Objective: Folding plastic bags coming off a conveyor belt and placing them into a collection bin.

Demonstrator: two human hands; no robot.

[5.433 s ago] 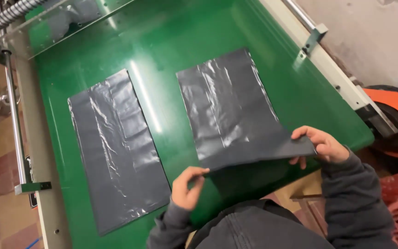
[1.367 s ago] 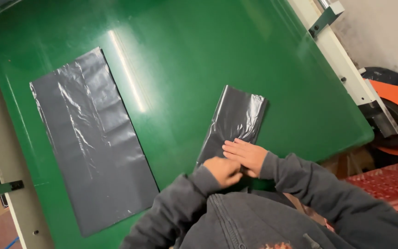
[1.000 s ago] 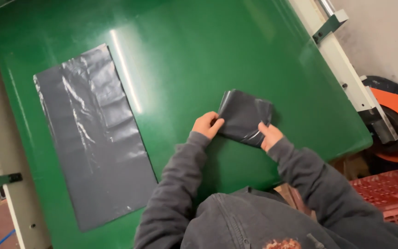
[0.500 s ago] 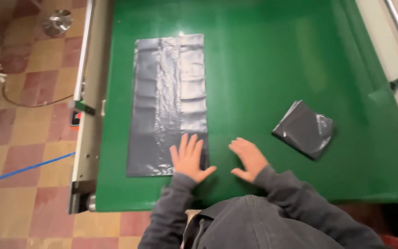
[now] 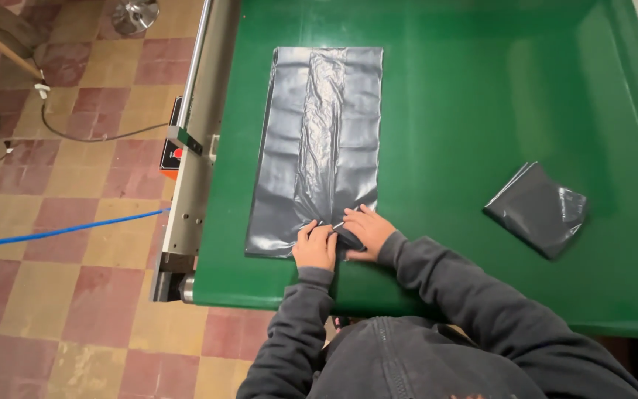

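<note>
At the near edge of the flat grey bag (image 5: 319,148), both grips, left hand (image 5: 314,247) and right hand (image 5: 365,230), are pinching its corner; a folded bag (image 5: 537,208) is lying well apart to their right on the green counter (image 5: 467,111).

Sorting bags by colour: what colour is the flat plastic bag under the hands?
Dark grey, glossy and wrinkled: the flat plastic bag shows best in the head view.

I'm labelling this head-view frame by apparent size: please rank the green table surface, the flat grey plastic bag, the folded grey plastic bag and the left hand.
1. Green table surface
2. Flat grey plastic bag
3. Folded grey plastic bag
4. Left hand
</note>
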